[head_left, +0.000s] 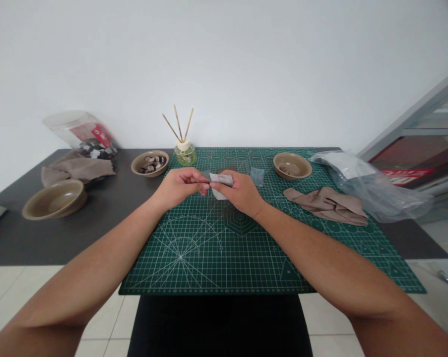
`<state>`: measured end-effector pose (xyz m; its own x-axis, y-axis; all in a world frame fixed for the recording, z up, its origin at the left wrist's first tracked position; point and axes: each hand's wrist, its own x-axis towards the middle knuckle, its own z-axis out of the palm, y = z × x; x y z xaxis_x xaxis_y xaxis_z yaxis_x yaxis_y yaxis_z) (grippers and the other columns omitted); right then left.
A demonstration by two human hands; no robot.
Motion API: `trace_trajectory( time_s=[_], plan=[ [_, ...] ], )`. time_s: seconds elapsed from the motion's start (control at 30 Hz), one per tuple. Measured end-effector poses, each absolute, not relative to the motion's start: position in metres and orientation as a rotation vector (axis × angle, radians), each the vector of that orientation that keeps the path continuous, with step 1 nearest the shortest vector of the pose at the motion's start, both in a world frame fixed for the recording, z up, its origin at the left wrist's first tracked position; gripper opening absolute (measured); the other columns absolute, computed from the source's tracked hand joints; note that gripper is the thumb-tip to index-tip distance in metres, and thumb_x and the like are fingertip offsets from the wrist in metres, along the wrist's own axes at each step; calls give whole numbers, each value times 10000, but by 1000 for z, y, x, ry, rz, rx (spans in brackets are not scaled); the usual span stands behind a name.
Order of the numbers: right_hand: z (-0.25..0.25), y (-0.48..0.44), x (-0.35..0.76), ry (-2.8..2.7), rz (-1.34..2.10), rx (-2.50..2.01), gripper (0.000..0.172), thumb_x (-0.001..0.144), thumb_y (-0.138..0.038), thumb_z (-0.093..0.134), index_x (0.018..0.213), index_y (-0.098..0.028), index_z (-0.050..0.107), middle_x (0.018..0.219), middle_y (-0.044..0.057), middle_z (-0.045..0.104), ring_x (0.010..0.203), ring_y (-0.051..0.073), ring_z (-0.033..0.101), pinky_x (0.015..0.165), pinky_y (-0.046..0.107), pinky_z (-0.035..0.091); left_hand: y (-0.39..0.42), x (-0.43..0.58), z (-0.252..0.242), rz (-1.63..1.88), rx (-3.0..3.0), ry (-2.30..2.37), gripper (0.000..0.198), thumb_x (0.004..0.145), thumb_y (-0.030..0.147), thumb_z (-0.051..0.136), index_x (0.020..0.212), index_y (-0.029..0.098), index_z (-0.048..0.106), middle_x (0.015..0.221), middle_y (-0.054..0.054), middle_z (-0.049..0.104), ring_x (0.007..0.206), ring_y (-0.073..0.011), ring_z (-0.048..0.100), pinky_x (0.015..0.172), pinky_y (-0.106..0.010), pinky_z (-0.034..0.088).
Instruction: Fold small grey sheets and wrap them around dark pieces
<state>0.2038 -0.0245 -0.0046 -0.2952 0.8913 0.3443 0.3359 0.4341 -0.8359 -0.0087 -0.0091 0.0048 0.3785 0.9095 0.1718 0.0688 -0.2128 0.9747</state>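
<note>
My right hand (242,193) had a narrow pinch on a crumpled whitish piece (223,179) at the centre of the frame, thumb pressed over it and the other fingers mostly hidden behind. The fingertips of my left hand (184,187) were drawn together just at its left edge, but I couldn't tell whether they held any of it. My right hand also covered most of a brownish thing (228,169) behind it, too little of which showed to name. A small bluish piece (257,176) lay just right of centre on the green cutting mat (261,267), whose printed figures were too fine to read. In the upper left, a clear jar (62,121) carried a red label (101,134) with pale marks, all blurred. At the right edge, a red panel (413,158), cut off by the frame, bore white lettering I couldn't make out. Of 3 brown bowls, the left bowl (78,201) hid its bottom from me; the left-centre bowl (135,167) held dark, roundish pieces (153,164), and the right bowl (301,171) a few indistinct bits.
</note>
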Motion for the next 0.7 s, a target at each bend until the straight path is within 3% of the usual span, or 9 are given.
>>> trace_trajectory(
  time_s=[0.17, 0.37, 0.53, 0.7],
  plan=[
    [-6, -25, 203, -1821, 818, -1050, 269, 889, -430, 702, 762, -199, 648, 706, -16, 643, 675, 140, 570, 679, 277, 390, -8, -9, 4, 1012, 1591, 861, 212, 674, 244, 900, 780, 147, 744, 706, -32, 758, 638, -151, 711, 633, -277, 591],
    [-7, -19, 206, -1835, 954, -1098, 344, 859, -505, 700, 730, -193, 629, 678, -10, 612, 642, 137, 534, 631, 277, 365, -7, -8, -1, 1095, 1733, 832, 178, 663, 219, 907, 749, 157, 764, 817, -46, 763, 759, -144, 713, 716, -274, 590],
    [-5, -18, 208, -1853, 981, -1112, 452, 844, -612, 678, 688, -196, 597, 649, -14, 578, 622, 127, 495, 612, 275, 355, -7, -7, -2, 1095, 1656, 832, 186, 669, 224, 900, 757, 158, 750, 809, -41, 770, 735, -144, 728, 707, -273, 606],
    [-6, -22, 204, -1833, 982, -1072, 417, 847, -580, 672, 694, -201, 590, 666, -15, 590, 631, 129, 503, 625, 276, 363, -9, -8, 4, 1051, 1592, 875, 206, 668, 237, 901, 776, 149, 748, 780, -45, 774, 690, -150, 734, 678, -280, 626]
  ],
)
